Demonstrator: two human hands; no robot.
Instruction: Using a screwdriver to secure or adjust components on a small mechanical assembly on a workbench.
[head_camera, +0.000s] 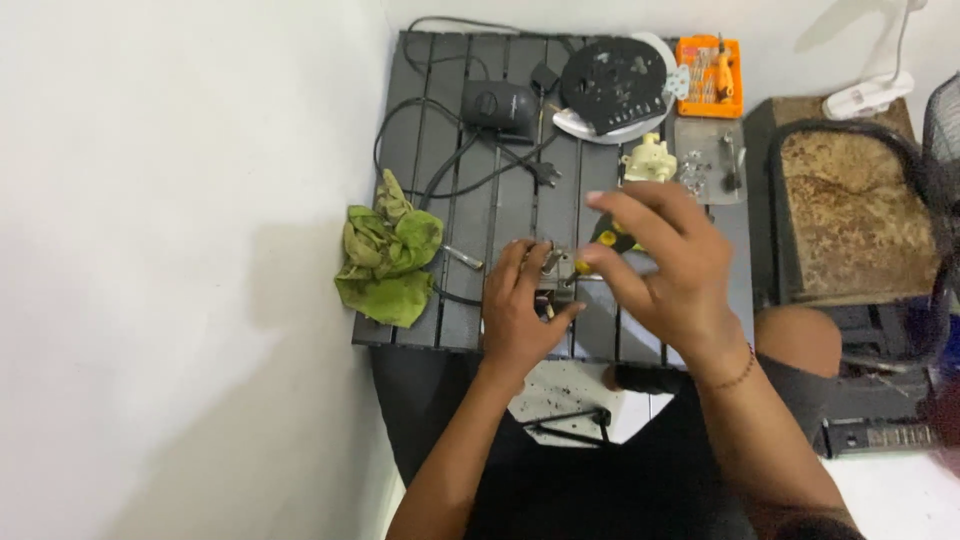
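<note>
Black slats make up the small table (460, 200) in the middle of the frame, and both hands work near its bottom edge. The left hand (520, 305) presses down on a small metal part (552, 275), with its fingers wrapped close around it, so it is clamped on the part and keeps it from sliding. The right hand (665, 265) sits just right of it, a bit higher, and pinches a screwdriver with a yellow and black handle (605, 238); the tip seems to point left into the metal part, but the fingers hide the very end. To me this looks like the step of turning a screw in or out of the part. The next move calls for a steady hold from the left hand and a straight, gentle twist from the right, so the tip does not slip. A green rag (388, 255) lies at the left edge of the table. A black box with cords (498, 105) sits near the top, a round black disc (613, 85) is beside it, and an orange tool case (710, 75) is at the upper right. A small cream plastic piece (650, 160) rests just above the right hand.
</note>
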